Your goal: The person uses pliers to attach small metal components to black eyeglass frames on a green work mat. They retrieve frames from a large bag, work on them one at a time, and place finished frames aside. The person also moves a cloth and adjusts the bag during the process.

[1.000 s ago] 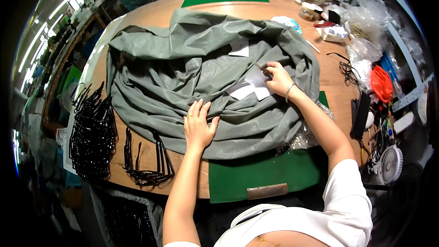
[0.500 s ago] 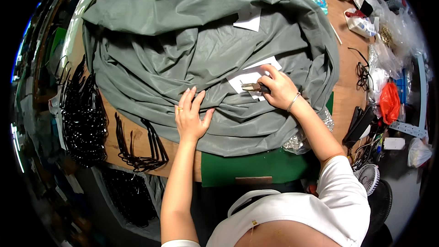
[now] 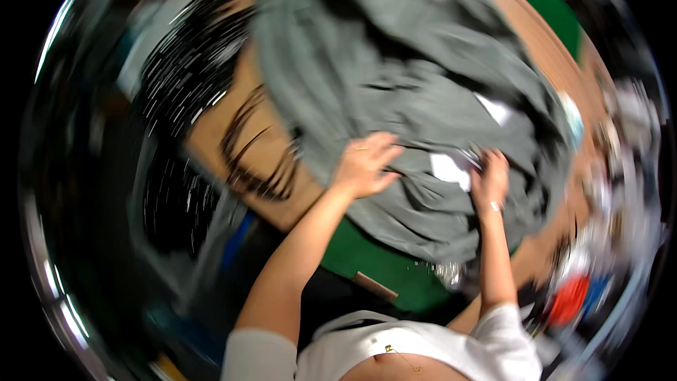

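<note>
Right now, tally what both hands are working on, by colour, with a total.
Grey-green fabric, under the left hand: 1
White paper tags on it, one by the right hand, one further up: 2
Total: 3

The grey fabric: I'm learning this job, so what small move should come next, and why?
Probably steady the head first: the view is blurred. The left hand lies flat on the grey fabric, and the right hand touches the white label, so likely pinch that label.
</note>
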Motion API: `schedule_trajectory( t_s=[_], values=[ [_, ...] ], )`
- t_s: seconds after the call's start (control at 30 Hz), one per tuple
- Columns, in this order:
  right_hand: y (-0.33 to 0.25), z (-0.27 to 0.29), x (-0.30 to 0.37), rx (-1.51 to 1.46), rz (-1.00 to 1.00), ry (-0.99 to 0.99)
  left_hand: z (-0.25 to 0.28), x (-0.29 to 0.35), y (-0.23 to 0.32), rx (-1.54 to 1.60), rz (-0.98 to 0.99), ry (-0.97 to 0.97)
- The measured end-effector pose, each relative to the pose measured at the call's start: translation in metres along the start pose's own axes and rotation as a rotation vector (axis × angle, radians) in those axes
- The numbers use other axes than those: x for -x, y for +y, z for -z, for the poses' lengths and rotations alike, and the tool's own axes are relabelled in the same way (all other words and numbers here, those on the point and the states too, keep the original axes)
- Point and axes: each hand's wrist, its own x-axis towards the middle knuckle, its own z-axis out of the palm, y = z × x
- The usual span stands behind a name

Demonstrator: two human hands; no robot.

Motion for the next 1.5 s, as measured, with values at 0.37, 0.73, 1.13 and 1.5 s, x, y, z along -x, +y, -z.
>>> schedule_trajectory(
  t_s=[0.37, 0.73, 1.13, 1.5],
  values=[
    [0.013, 0.026, -0.006, -0.153, -0.041, -0.03, -0.009, 0.016, -0.001, -0.062, 0.011, -0.012],
    [-0.04, 0.076, 0.013, -1.019, -0.673, -0.227, -0.008, 0.017, 0.019, 0.004, 0.172, -0.008],
    [-0.312, 0.047, 0.03, -0.666, -0.108, -0.256, 0.191, 0.151, 0.07, 0.912, 0.541, 0.499],
    [-0.608, -0.075, 0.043, -0.688, 0.378, -0.539, 0.337, 0.357, -0.173, 0.837, 0.94, 1.182]
  ],
)
